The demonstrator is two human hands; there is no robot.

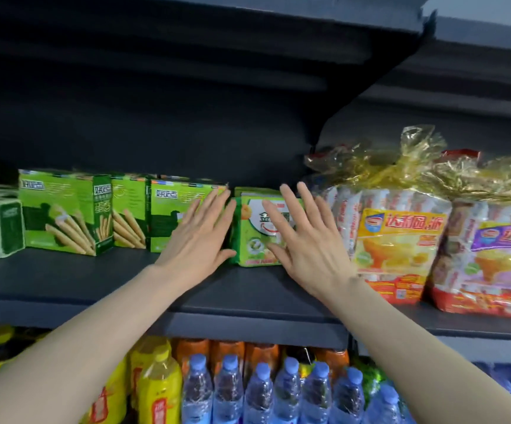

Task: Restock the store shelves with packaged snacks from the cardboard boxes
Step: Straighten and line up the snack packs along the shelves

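Dark store shelving fills the view, with bottles (257, 393) on the tier below, nearest. Above them, on the shelf (64, 289), both hands lie flat with straight, spread fingers: the left hand (199, 237) against the left edge of the green pack (255, 240), the right hand (303, 240) across its front. A push off-centre could twist the pack or tip it against the green boxes (73, 212) on the left. Farther right, the tall bags (401, 240) look top-heavy and may slump if nudged.
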